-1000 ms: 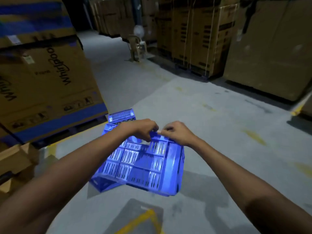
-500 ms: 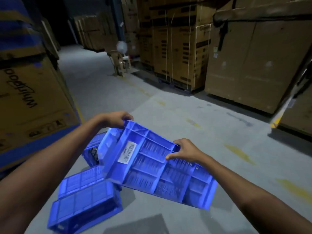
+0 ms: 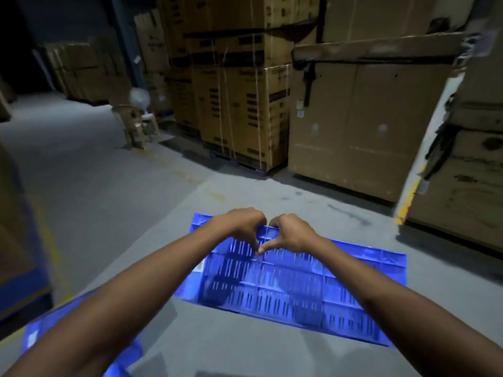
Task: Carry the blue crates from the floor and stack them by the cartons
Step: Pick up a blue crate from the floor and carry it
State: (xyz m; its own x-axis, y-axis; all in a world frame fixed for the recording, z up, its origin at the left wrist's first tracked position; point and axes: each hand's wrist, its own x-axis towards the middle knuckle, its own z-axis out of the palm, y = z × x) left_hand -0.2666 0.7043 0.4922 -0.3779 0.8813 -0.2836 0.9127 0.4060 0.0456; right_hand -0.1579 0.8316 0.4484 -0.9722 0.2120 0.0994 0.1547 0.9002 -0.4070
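**Warehouse floor: narrow grip, likely tilt**

Carrying blue crate above floor, well short of cartons. Could swing or tip endwise, being gripped only mid-rim. Left hand and right hand side by side, fingers curled over rim, thumbs pressed on near wall.

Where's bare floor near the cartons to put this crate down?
Bare floor lies ahead of the held crate, up to the strapped cartons and the big carton on the right. The aisle to the left is open as far as the chair. Crowded: low left, where a second crate sits beside the left carton.
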